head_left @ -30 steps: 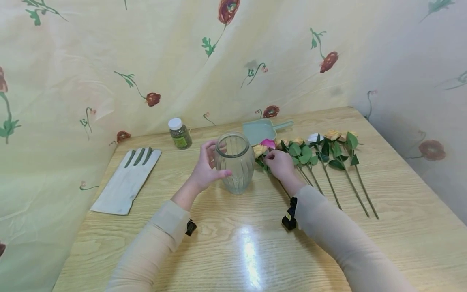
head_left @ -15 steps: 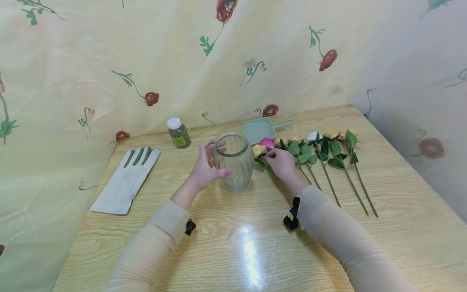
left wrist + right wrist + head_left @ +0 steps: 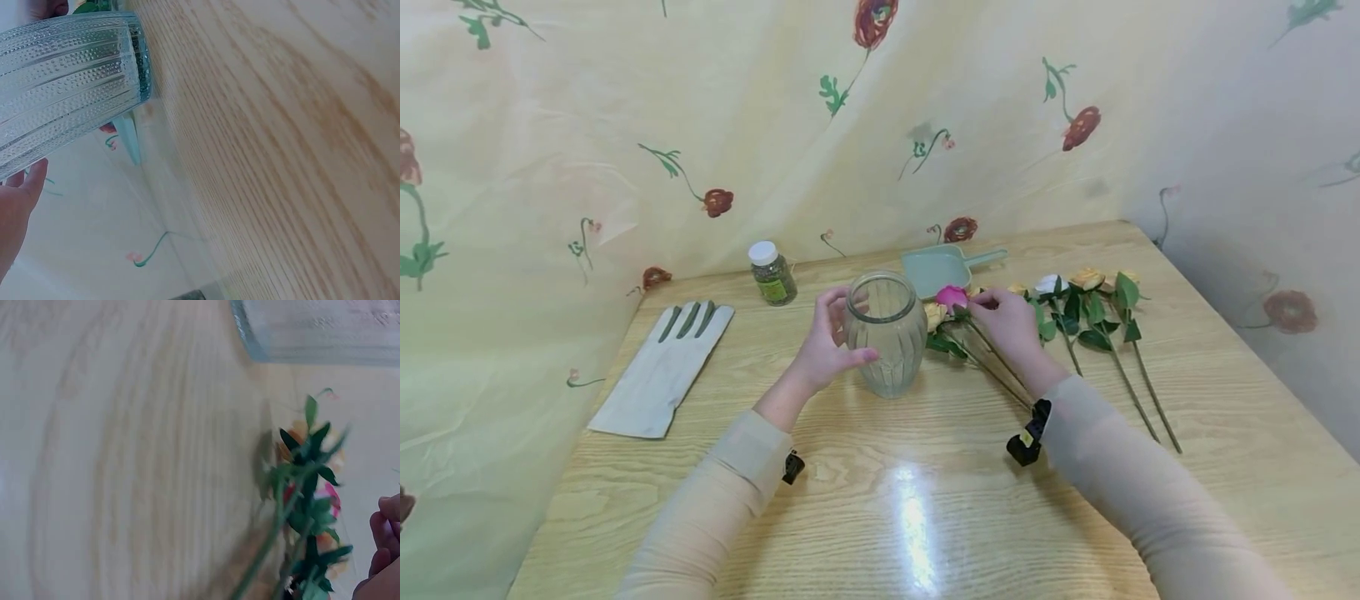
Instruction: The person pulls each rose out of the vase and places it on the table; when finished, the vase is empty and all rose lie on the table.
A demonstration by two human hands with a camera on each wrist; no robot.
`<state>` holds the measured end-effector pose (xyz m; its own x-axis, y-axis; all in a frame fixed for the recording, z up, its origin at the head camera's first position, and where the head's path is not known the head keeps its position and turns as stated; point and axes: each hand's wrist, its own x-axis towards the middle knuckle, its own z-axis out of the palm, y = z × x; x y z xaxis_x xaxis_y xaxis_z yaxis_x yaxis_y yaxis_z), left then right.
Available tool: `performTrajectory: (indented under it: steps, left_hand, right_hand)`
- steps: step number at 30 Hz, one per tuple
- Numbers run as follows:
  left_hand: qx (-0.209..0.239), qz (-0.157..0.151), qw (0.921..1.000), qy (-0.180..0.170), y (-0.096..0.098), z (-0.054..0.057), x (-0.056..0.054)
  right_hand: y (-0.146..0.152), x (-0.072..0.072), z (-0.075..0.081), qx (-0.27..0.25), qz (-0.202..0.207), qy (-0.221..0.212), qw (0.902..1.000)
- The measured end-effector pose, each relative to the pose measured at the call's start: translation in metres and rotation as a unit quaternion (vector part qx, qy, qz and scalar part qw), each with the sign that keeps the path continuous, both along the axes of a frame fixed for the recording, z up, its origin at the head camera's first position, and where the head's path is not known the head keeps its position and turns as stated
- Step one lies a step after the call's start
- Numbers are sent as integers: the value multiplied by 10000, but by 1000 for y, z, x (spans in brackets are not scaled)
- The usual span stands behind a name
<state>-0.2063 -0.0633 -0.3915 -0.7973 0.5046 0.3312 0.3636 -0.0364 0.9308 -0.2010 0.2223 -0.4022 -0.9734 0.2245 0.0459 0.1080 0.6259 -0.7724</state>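
My left hand (image 3: 827, 346) holds a clear ribbed glass vase (image 3: 891, 354) by its side, thumb in front and fingers behind. The vase stands upright and looks empty. In the left wrist view its textured wall (image 3: 62, 81) fills the upper left, with my fingers on it. To the right of the vase, my right hand (image 3: 1011, 329) is over the row of roses with bent fingers. Its fingertips are just right of a pink rose (image 3: 952, 297); a yellow rose (image 3: 935, 316) lies beside the vase. In the blurred right wrist view no stem shows between the fingers.
Several more roses, including a white rose (image 3: 1049, 285), lie to the right, stems toward me. A pale green dustpan (image 3: 934, 271) lies behind the vase. A white-lidded jar (image 3: 772, 279) and a white glove (image 3: 662, 375) are at left. A patterned cloth (image 3: 760, 125) hangs behind the table.
My right hand has moved right from the pink rose's stem, uncovering the leaves and stems of the pink and yellow roses. The left hand and vase have stayed in place.
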Motion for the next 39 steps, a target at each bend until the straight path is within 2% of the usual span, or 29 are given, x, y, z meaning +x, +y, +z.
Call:
performTrajectory:
  steps: [6, 10, 13, 17, 20, 25, 30, 36, 39]
  left_hand:
    - [41, -109, 9997, -200, 0, 1, 0]
    - [0, -208, 9993, -311, 0, 3, 0]
    - [-18, -267, 9988, -403, 0, 11, 5]
    - [-32, -321, 9984, -466, -1, 23, 12]
    - [-53, -342, 9984, -456, -1, 26, 14]
    - [20, -386, 9987, -334, -4, 21, 10]
    - [41, -379, 9988, -296, -8, 13, 2]
    - [-451, -172, 9979, -439, -16, -4, -11]
    - [-746, -14, 9965, -372, -22, -6, -14]
  right_hand:
    - [17, 2, 11, -97, 31, 84, 9999]
    - [26, 3, 16, -467, 7, 15, 9989]
    - [32, 5, 20, -703, 47, -4, 9975]
    - [40, 7, 24, -750, 203, -7, 9970]
    - [45, 8, 27, -821, 369, -33, 9959]
    - [52, 8, 31, -872, 629, -126, 9941]
    - [61, 8, 31, -840, 623, -196, 9943]
    - [69, 13, 32, -568, 681, -153, 9959]
    - [73, 15, 33, -487, 779, -98, 9957]
